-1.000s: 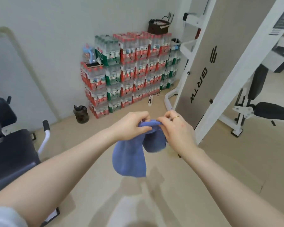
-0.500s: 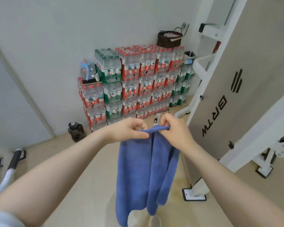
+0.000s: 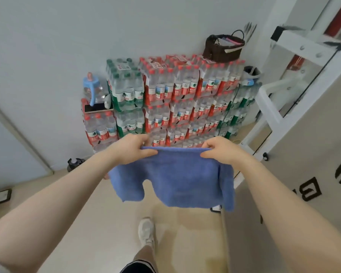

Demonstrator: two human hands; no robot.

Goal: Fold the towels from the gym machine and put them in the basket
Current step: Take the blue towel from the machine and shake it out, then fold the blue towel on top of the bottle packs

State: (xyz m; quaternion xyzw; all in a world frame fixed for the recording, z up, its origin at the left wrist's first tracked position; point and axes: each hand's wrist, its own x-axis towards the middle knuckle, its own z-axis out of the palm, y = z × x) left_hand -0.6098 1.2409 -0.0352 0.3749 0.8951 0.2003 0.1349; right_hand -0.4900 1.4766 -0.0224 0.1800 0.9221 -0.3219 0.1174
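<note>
Two hands pinch blue towel top edge: left hand, right hand, spread apart so cloth hangs flat for folding. Basket atop water bottle packs, well apart.

Towel showing plain periwinkle blue. Basket showing dark brown. Bottle packs showing red and green labels. Shoe showing white.

Fuzzy matt blue cloth towel; dark woven wicker basket; glossy shrink-wrapped plastic water bottles; smooth white-painted metal frame; slightly shiny floor.
</note>
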